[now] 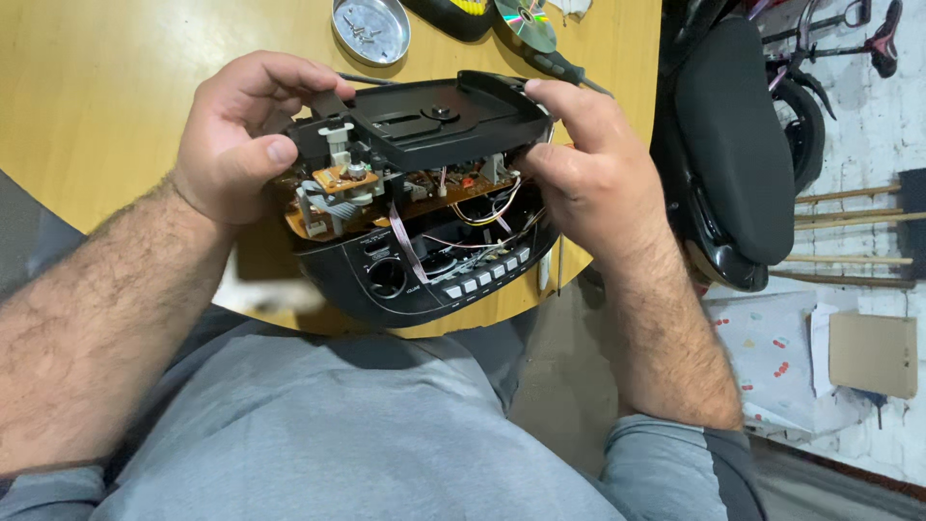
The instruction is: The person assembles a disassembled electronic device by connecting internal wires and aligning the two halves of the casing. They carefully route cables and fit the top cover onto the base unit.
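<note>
Both hands grip an opened black plastic portable stereo [424,260] at the round wooden bench's [116,87] near edge: left hand [236,135] and right hand [588,174] fingers clamped on its raised black top panel [434,121], exposing brown circuit boards [338,193].

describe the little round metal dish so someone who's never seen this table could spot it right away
Start from the yellow wooden table and look to its far edge, beyond the opened black player gripped by the left hand and right hand. The metal dish sits there, left of a shiny disc. It alone is a rimmed silver bowl with small screws inside.
</note>
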